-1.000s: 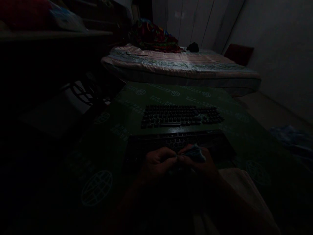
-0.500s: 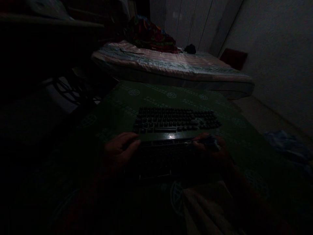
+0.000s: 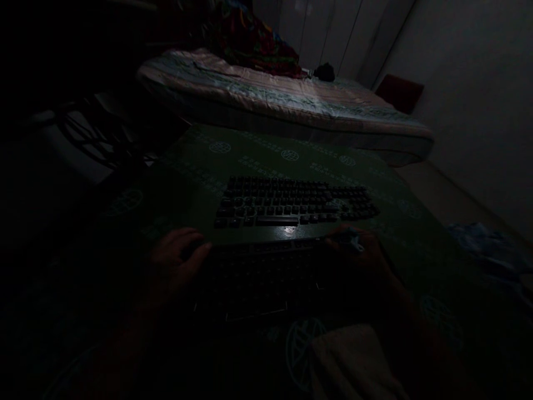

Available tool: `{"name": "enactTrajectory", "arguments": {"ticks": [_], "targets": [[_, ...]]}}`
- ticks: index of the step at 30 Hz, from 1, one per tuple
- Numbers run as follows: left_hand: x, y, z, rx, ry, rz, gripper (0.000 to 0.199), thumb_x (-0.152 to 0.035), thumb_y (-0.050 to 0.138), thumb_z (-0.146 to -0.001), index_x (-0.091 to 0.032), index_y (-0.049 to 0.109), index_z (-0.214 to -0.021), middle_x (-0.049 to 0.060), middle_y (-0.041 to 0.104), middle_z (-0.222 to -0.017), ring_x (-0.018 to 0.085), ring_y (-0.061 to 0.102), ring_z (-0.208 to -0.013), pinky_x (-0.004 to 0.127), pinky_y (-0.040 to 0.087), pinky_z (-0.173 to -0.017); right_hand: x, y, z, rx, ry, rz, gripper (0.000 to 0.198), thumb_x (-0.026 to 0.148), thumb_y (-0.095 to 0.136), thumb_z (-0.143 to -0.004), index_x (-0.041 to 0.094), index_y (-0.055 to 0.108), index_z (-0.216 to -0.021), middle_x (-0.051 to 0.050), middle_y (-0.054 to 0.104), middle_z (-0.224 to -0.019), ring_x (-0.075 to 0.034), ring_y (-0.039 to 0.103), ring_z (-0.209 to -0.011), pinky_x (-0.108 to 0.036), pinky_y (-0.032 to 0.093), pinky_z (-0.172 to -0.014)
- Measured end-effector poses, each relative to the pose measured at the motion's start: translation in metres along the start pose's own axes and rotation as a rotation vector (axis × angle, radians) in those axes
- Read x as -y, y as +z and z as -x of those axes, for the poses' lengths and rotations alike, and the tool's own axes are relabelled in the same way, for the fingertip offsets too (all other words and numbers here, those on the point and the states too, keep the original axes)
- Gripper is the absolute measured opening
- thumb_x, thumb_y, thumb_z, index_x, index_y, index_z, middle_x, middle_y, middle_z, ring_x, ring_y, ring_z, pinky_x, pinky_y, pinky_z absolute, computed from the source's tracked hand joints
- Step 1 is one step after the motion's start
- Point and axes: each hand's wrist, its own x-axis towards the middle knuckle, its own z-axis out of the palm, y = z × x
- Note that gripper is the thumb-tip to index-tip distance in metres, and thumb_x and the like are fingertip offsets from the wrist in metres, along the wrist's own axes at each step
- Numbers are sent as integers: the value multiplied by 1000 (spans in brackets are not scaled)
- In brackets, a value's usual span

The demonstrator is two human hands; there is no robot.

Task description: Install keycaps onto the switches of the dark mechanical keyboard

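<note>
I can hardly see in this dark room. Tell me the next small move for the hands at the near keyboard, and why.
Probably lower the right hand, which grips a small cloth, onto the near keyboard and make a short wipe. The left hand rests at that keyboard's left end, seemingly steadying it, and the cloth sits at its far edge. A second keyboard lies beyond on the green mat.

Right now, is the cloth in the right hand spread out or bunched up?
Bunched up. The cloth shows only as a small pale wad at the right hand, by the near keyboard; the picture is too dark for more.
</note>
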Motion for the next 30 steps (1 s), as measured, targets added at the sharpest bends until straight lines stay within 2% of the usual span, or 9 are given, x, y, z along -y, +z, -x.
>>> {"name": "enactTrajectory", "arguments": {"ticks": [5,14,19,23,26,27,30], "targets": [[7,2,-2,53,22,13,26,-44,53,-76,-19,62,-81,9,64,-111,24,59,-105,40,47,-96,1,6,-1,57,-41,80,16,34,65,-74,19,64,-73,0,64,-67,-14,56,-59,-24,43,-54],[4,1,-1,94,-32,44,31,-45,54,-76,-17,64,-83,11,61,-116,25,57,-109,38,44,-98,0,-1,-1,99,38,56,18,37,66,-74,18,64,-74,1,59,-63,-12,52,-56,-24,42,-52],[8,3,-1,91,-12,28,29,-44,53,-77,-18,64,-82,9,62,-113,24,58,-106,38,46,-97,1,-2,1,27,66,-19,23,40,70,-71,18,65,-75,0,60,-63,-13,54,-57,-25,43,-52],[3,2,2,-19,88,-6,26,-41,53,-79,-18,64,-86,8,63,-111,23,58,-105,38,46,-96,11,0,5,-49,77,-103,24,40,72,-68,18,67,-77,-1,63,-64,-14,57,-58,-26,46,-54],[-18,1,14,-61,208,52,28,-43,55,-80,-19,65,-92,6,66,-104,22,60,-100,35,47,-94,24,9,11,-50,82,-173,21,38,73,-66,19,68,-74,0,65,-63,-14,58,-57,-25,47,-54],[-28,1,20,-42,238,114,29,-44,56,-78,-20,66,-92,6,67,-100,21,62,-94,33,49,-89,28,13,14,-31,70,-203,20,38,73,-66,20,68,-74,0,65,-63,-14,59,-58,-25,47,-55],[-58,3,38,262,236,318,33,-43,63,-74,-22,67,-99,3,70,-96,19,64,-86,28,51,-81,37,27,25,64,12,-273,19,37,74,-67,20,70,-73,-1,69,-68,-15,62,-62,-26,50,-58]]}}
